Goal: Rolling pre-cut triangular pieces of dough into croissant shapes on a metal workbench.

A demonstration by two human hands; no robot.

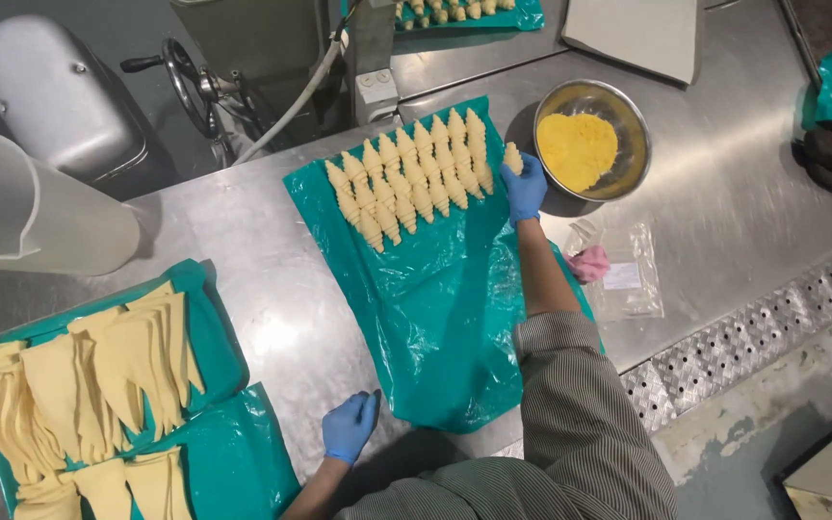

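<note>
My right hand [525,187], in a blue glove, holds a rolled raw croissant [512,157] at the right end of a row of several rolled croissants [414,176] on a green plastic sheet [435,308]. My left hand [349,427], also blue-gloved, rests with fingers apart on the steel table near the sheet's lower left corner, holding nothing. At the left, stacks of flat dough triangles [98,376] lie on another green sheet.
A steel bowl [633,120] of yellow crumbs stands right of the croissants. A clear plastic bag with something pink [618,274] lies nearby. A white jug [21,207] and machinery [60,91] sit at the back left. Perforated table edge [753,332] runs at right.
</note>
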